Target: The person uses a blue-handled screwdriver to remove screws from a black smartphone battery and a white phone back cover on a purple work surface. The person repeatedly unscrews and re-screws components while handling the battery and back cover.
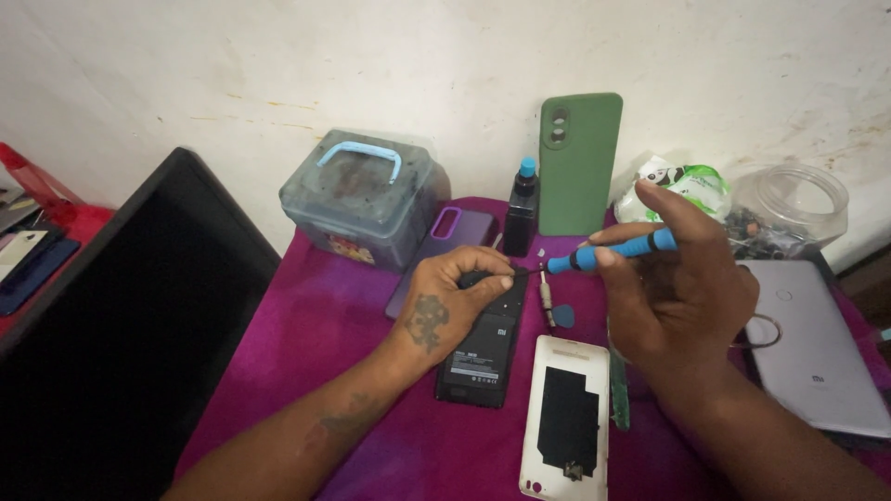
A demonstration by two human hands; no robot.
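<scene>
A: Position of the phone [483, 348]?

B: It lies flat on the worktop [316, 325], back open and dark inner side up, lengthwise toward the wall.

A: Left hand [445, 301]?

B: It rests on the phone's upper end. Its grip is pressed together: thumb and fingers pinch the phone's top edge.

A: Right hand [677, 288]?

B: It hovers to the right of the phone. Its grip is pinching the blue screwdriver [608, 250], held nearly level. The dark tip points left and meets the phone's top right corner, just beside the left fingertips.

A: Items near the phone?

B: A white back cover [566, 417] lies just right of the phone, inner side up. A blue pick [562, 316] sits between the phone and the right hand. Behind the phone stand a dark bottle [522, 213] with a blue cap, a green case [580, 162] leaning on the wall, and a purple case [455, 232] lying flat. A grey box [362, 199] with a blue handle sits behind and to the left. A silver phone [817, 353] lies well to the right, beyond the right hand.
</scene>
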